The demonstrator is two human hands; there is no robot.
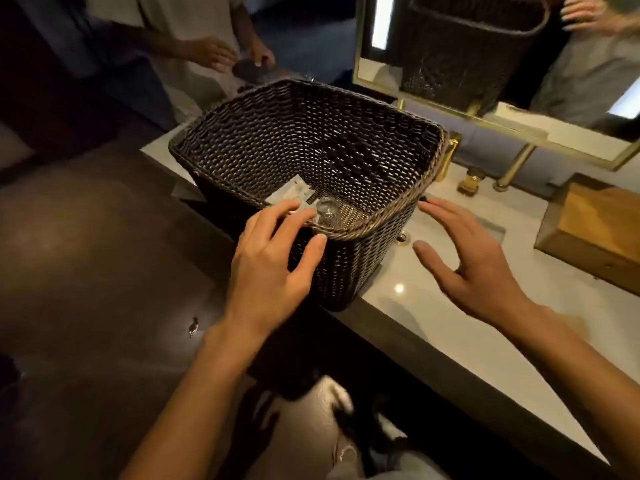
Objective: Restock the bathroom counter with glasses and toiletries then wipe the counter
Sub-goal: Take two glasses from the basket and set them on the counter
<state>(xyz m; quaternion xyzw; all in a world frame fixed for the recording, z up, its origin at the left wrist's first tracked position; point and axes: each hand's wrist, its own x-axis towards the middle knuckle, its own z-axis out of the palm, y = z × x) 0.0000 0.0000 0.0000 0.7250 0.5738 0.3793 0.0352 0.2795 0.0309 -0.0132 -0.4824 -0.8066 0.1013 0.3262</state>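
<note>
Wicker basket [363,268] on counter [433,306] w/ glass [327,211], white pkt [294,197] inside.

A dark wicker basket [346,161] is sitting on the corner of the pale counter [433,306], with a clear glass [327,212] lying at the bottom. The left hand [273,258] is resting fingers on the near rim, the right hand [467,258] is hovering spread beside it, gripping nothing. A wooden box [595,230] is sitting off right.

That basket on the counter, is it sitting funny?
Yes. The dark woven wicker basket sits at the corner of the pale stone counter, its near corner poking past the edge. A clear drinking glass lies inside.
</note>
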